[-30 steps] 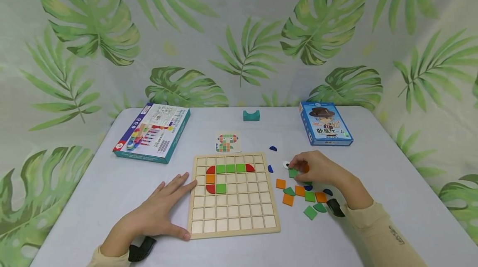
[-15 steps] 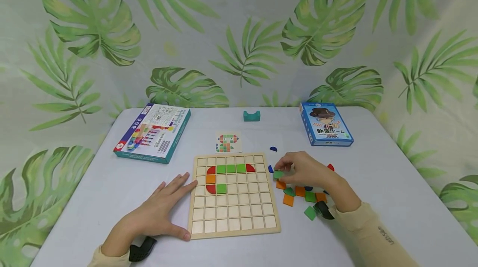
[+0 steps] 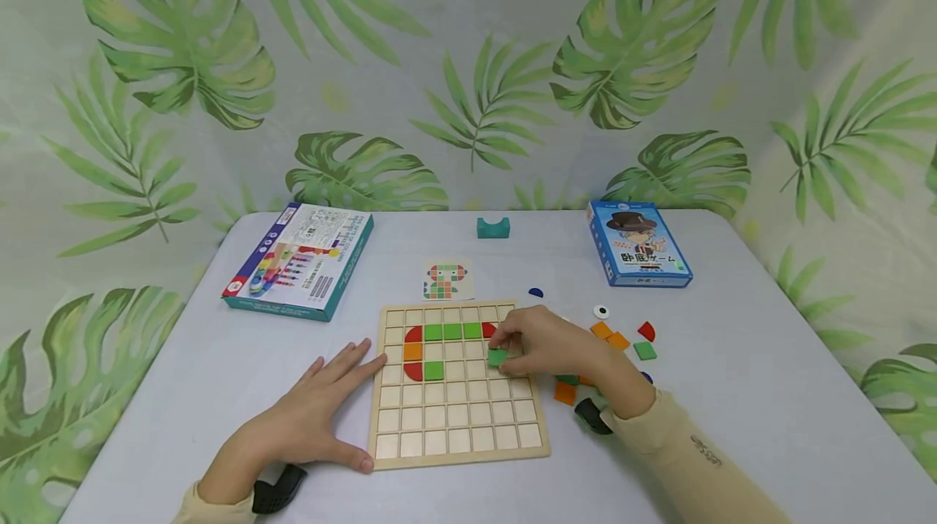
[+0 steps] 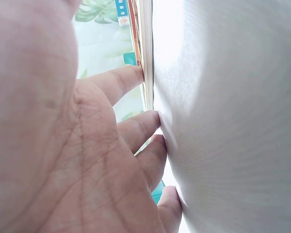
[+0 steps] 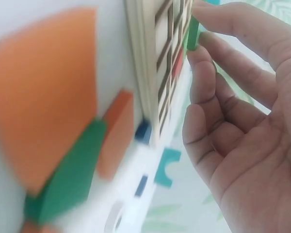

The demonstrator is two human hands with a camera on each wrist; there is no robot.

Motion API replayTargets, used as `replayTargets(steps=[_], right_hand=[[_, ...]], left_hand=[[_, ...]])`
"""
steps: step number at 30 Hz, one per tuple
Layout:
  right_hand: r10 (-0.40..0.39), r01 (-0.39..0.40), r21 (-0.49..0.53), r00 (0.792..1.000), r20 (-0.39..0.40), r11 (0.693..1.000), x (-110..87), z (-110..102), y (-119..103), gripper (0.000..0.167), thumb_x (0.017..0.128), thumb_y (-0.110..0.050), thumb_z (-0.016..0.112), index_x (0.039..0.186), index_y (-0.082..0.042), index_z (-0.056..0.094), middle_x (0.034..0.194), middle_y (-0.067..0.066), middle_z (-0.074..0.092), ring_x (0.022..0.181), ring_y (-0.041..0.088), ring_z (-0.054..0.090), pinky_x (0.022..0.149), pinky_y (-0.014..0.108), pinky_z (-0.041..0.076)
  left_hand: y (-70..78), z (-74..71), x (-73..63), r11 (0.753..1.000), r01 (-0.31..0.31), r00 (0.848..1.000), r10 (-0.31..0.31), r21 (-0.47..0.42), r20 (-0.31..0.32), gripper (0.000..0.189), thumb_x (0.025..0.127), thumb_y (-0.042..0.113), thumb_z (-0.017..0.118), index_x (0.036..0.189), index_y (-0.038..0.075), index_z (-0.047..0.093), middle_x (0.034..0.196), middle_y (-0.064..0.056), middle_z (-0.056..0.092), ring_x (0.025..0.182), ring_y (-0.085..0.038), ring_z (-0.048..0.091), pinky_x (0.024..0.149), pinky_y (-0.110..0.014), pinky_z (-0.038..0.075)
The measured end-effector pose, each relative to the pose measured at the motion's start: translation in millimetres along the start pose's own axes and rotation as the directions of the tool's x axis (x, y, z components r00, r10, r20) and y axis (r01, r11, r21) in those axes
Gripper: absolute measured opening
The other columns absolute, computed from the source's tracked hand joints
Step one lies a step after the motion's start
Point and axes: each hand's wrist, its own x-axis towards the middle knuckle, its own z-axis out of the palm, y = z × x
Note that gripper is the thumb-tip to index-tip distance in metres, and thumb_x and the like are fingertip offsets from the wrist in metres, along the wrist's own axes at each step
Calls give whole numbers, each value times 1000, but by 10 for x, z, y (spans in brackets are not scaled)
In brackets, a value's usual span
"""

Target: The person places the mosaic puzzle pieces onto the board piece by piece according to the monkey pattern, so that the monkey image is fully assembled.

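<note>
My right hand (image 3: 545, 342) pinches a green square tile (image 3: 497, 357) between thumb and fingers, over the right part of a wooden grid board (image 3: 459, 456). In the right wrist view the tile (image 5: 193, 33) stands edge-on close to the board's face. Spread straight fingers of my left hand (image 3: 307, 410) rest on the table, with index fingertip and thumb at the board's left edge. Red rounded pieces (image 3: 413, 334), green squares (image 3: 452, 330) and one orange square (image 3: 412, 351) sit in the board's upper cells. Part of the upper right red piece is behind my right fingers.
Loose orange, green, red and blue pieces (image 3: 565, 392) lie right of the board, partly under my right forearm. A pattern card (image 3: 447, 278) lies behind the board. Farther back are a toy box (image 3: 300, 259), a teal block (image 3: 494, 228) and a blue game box (image 3: 638, 243).
My right hand has carried the green square tile leftward from the loose pieces to over the board. More loose pieces behind the hand now show. The left hand stays in place.
</note>
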Motion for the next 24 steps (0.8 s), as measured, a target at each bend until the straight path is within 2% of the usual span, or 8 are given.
replayTargets(steps=[7,16,24], right_hand=[[-25,26,-17,999,26,1000,125,97,-102,22,91,-17,87,110,-9,80,98,-3,73,85,10,63,76,20,56],[-72,73,-15,996,57,997,187,153,-148,21,92,-16,87,110,-9,81,102,-1,75,85,7,63,77,17,57],[-60,61,-9,996,68,998,190,165,-164,21,92,-16,87,111,-9,82,104,-1,75,88,8,64,78,17,58]], left_hand=[[0,-3,-2,1000,-3,1000,3,0,-1,132,61,78,90,169,24,36,180,-14,23,166,-46,18,130,-77,12],[-4,2,5,1000,9,1000,-9,16,-4,133,60,78,90,169,25,36,180,-13,23,167,-44,18,131,-76,12],[15,-7,1,1000,8,1000,-8,5,-4,133,60,77,91,169,24,37,180,-14,23,166,-45,18,130,-76,11]])
